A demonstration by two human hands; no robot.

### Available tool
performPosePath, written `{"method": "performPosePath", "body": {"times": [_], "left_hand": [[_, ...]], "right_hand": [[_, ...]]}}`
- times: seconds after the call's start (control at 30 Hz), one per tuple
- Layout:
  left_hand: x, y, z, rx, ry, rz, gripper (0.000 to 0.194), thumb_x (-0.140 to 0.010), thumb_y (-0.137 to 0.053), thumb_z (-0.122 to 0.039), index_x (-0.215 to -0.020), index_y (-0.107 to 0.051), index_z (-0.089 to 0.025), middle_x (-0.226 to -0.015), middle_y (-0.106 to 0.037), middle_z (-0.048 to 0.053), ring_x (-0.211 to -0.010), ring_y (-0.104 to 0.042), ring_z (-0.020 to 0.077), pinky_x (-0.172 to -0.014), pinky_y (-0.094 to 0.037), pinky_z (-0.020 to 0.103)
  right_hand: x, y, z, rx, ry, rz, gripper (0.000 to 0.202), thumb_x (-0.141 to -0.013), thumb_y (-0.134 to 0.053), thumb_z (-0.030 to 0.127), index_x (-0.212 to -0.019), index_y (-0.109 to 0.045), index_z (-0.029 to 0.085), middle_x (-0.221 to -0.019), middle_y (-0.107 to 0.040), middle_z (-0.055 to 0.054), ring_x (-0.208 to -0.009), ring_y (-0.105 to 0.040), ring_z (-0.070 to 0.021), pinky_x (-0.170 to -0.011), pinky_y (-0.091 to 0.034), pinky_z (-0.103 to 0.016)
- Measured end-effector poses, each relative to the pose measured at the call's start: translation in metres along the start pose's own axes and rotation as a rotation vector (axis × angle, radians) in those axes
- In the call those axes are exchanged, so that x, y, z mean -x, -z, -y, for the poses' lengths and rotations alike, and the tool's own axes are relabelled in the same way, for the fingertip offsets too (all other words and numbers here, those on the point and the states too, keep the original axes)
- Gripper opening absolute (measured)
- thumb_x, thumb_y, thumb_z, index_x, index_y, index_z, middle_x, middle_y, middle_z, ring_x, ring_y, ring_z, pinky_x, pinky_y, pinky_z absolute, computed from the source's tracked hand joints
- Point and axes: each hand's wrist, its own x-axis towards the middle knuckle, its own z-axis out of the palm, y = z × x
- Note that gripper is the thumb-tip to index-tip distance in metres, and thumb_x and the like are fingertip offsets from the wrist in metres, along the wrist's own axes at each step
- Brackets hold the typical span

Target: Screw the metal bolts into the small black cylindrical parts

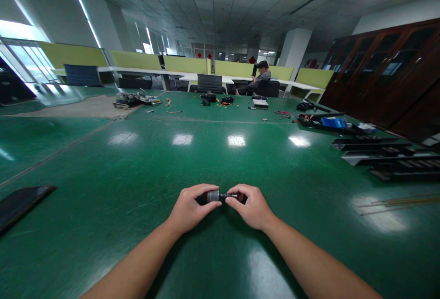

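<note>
In the head view, the cylindrical tool (213, 196) is between the two hands, over the near part of the green worktop (206, 161); whether it touches that surface is unclear. The left hand (190, 207) grips its thick, silver-banded end between thumb and fingers, and the right hand (252, 205) pinches the narrow dark end opposite. The two ends lie in line, so the piece appears to be in the middle of being worked by hand; whether they are fully joined, loosened or merely held cannot be told. Black metal rails (392, 159) lie well right of the tool, untouched, and a dark flat piece (24, 202) lies well left of it, also untouched.
</note>
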Motion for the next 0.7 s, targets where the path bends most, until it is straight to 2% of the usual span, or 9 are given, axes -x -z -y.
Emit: {"method": "performPosePath", "body": {"times": [0.43,0.7], "left_hand": [[0.0004,-0.0003,-0.0004,0.004,0.01,-0.005,0.034,-0.078,-0.079,-0.037,-0.111,-0.069,-0.032,-0.107,-0.072,-0.003,-0.1,-0.067,0.0164,-0.093,-0.051,0.029],[-0.0009,0.0005,-0.0025,0.002,-0.009,-0.018,0.034,-0.079,-0.078,-0.038,-0.11,-0.07,-0.027,-0.106,-0.072,0.003,-0.099,-0.068,0.0203,-0.092,-0.053,0.032]], "right_hand": [[-0.0004,0.0001,-0.0014,0.006,-0.001,-0.01,0.009,-0.085,-0.068,0.025,-0.089,-0.074,0.019,-0.075,-0.067,0.0,-0.067,-0.058,-0.0146,-0.063,-0.042,-0.025],[0.0003,0.0006,-0.0006,0.018,-0.003,-0.014,0.01,-0.085,-0.067,0.025,-0.089,-0.074,0.019,-0.074,-0.068,-0.001,-0.066,-0.057,-0.0146,-0.062,-0.042,-0.025]]}}
